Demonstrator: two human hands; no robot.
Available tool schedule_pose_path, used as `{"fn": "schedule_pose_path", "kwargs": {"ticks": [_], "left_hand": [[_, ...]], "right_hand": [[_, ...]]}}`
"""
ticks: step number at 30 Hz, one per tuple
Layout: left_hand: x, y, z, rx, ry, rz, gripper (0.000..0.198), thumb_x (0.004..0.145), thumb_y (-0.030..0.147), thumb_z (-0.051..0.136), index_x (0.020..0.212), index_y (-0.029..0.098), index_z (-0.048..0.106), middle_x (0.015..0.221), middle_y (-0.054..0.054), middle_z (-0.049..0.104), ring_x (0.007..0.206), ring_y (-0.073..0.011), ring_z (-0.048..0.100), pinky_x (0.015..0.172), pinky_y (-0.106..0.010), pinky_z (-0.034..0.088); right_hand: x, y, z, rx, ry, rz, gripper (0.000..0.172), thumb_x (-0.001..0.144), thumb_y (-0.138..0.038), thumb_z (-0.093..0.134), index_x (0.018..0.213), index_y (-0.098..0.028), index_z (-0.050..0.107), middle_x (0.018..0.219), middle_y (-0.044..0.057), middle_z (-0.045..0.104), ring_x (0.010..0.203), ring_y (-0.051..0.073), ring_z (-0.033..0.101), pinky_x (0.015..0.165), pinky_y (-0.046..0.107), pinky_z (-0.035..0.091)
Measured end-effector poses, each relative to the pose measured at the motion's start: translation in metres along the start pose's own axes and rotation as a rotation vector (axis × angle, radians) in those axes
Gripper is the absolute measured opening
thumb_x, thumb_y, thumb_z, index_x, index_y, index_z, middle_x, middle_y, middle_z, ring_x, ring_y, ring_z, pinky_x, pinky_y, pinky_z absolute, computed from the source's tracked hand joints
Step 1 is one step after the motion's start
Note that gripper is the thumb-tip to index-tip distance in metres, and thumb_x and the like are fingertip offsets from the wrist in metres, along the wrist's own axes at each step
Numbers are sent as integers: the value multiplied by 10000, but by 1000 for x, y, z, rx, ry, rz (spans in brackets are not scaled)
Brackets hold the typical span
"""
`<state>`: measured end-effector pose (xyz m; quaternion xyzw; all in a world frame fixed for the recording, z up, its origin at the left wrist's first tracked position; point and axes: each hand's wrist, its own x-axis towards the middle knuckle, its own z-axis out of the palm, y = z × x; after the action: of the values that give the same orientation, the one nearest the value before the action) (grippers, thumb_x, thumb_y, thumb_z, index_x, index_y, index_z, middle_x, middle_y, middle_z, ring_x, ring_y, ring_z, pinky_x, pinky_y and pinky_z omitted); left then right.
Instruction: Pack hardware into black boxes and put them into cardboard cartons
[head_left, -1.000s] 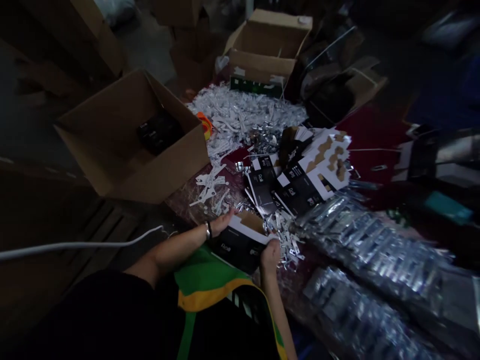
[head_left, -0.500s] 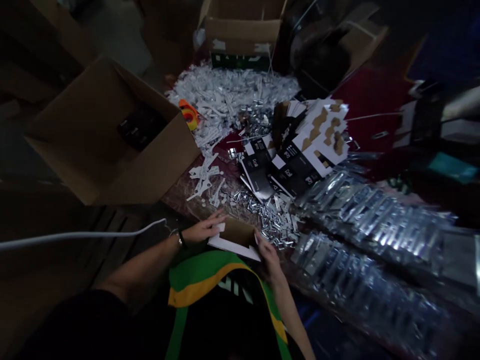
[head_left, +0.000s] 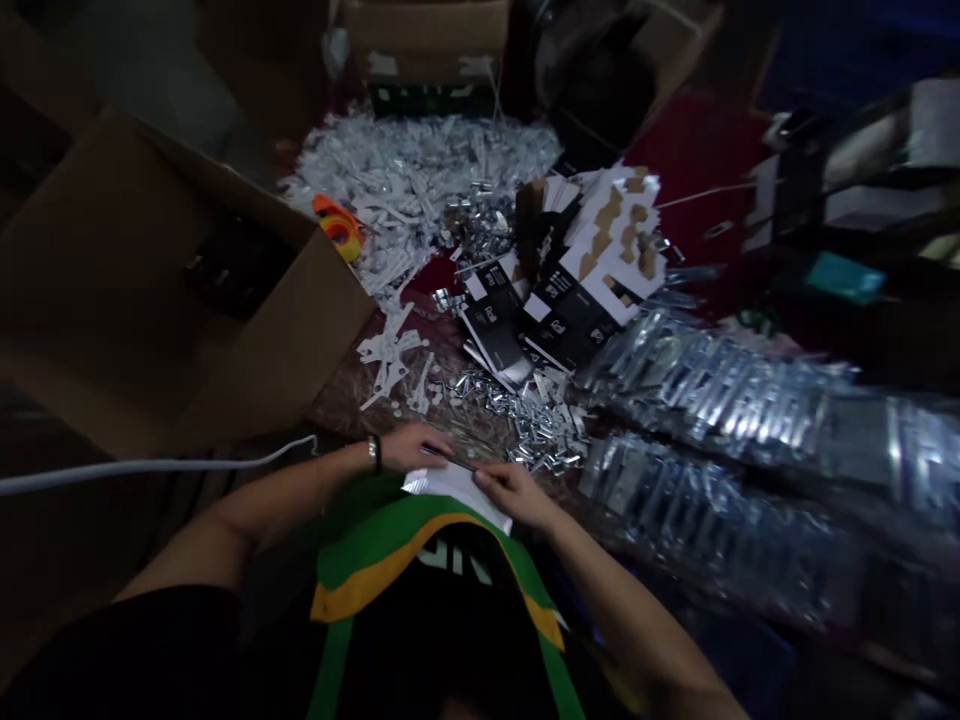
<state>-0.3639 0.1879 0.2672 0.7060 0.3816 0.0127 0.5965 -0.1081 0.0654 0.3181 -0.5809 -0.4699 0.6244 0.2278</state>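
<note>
Close to my body, at the near table edge, I hold a small cardboard box (head_left: 456, 488) with its white side facing me. My left hand (head_left: 417, 447) is closed on its left end, with the fingers curled over the top edge. On the right end, my right hand (head_left: 513, 492) grips the same edge between thumb and fingers. A dark strip shows along the top between the hands. The lower part of the box is hidden behind my green and yellow apron (head_left: 375, 540). Just beyond the hands lie small metal pins (head_left: 551, 425) and white plastic parts (head_left: 394, 345).
A large open carton (head_left: 300, 360) with dark boxes inside stands left. Flat black-and-white box blanks (head_left: 570, 300) lie mid-table, near an orange tape dispenser (head_left: 341, 230) and heaped clear bags (head_left: 427, 160). Rows of bagged metal parts (head_left: 720, 390) fill the right. A white cable (head_left: 165, 467) hangs left.
The box showed its open brown inside; now its white side is up and the opening no longer shows. My hands have come closer together along the top edge. The camera view has shifted.
</note>
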Motion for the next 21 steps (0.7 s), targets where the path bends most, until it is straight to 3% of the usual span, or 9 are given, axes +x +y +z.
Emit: {"fn": "schedule_pose_path", "kwargs": {"ticks": [2, 4, 7, 10, 13, 15, 16, 18, 21], "left_hand": [[25, -14, -19, 54, 398, -108, 346, 935, 473, 634, 1103, 206, 776, 1113, -97, 768, 1094, -249, 695, 1013, -374, 536], [57, -28, -35, 215, 627, -287, 385, 1004, 413, 533, 1205, 144, 720, 1168, -142, 733, 1154, -265, 661, 1050, -398, 518], [104, -44, -39, 486, 460, -428, 400, 988, 373, 581, 1244, 82, 679, 1256, -201, 662, 1222, -322, 618, 1086, -423, 491], [130, -53, -27, 614, 310, -433, 325, 989, 278, 537, 1214, 98, 687, 1314, -200, 615, 1182, -327, 627, 1060, -449, 501], [133, -57, -18, 620, 292, -406, 310, 975, 210, 497, 1187, 107, 699, 1276, -193, 634, 1168, -325, 628, 1047, -449, 505], [125, -59, -17, 620, 293, -403, 302, 979, 217, 485, 1163, 109, 699, 1224, -190, 654, 1168, -322, 627, 1038, -426, 507], [118, -60, -18, 614, 310, -408, 300, 991, 222, 467, 1160, 118, 692, 1192, -179, 665, 1157, -310, 631, 1030, -410, 510], [99, -66, -21, 602, 379, -432, 321, 1020, 204, 405, 1204, 140, 659, 1175, -154, 673, 1152, -280, 631, 1028, -389, 512], [69, -80, -28, 606, 491, -481, 380, 1021, 161, 383, 1346, 102, 569, 1305, -196, 611, 1219, -282, 605, 1059, -403, 497]], "right_hand": [[18, 4, 2, -316, 180, -102, 465, 973, -464, 581, 1350, -238, 735, 1368, 119, 703, 1259, 332, 616, 1084, 496, 470], [41, 12, 12, -619, 285, -32, 478, 998, -317, 505, 1433, -202, 669, 1380, 169, 680, 1292, 336, 578, 1116, 517, 411], [65, 28, 32, -866, 212, 181, 429, 984, -182, 440, 1302, -147, 727, 1247, 200, 724, 1196, 327, 608, 1067, 489, 417], [58, 42, 32, -845, 146, 87, 323, 1009, -298, 481, 1066, -179, 775, 1097, 157, 750, 1073, 285, 633, 984, 400, 459], [50, 51, -16, -769, 382, 85, 437, 1063, -411, 390, 940, -176, 738, 925, 129, 713, 914, 243, 627, 879, 347, 473], [65, 55, -63, -777, 641, 302, 433, 1082, -384, 355, 1052, -128, 703, 1025, 165, 693, 957, 256, 629, 887, 361, 472], [79, 57, -85, -795, 691, 402, 410, 1082, -377, 381, 1146, -97, 673, 1134, 199, 673, 1023, 274, 631, 908, 376, 473], [107, 62, -118, -857, 656, 537, 435, 1082, -376, 436, 1303, -30, 580, 1310, 279, 589, 1142, 317, 620, 944, 405, 476], [130, 69, -136, -929, 489, 565, 405, 1089, -296, 433, 1329, 9, 545, 1324, 312, 576, 1186, 338, 624, 971, 421, 474]]}}
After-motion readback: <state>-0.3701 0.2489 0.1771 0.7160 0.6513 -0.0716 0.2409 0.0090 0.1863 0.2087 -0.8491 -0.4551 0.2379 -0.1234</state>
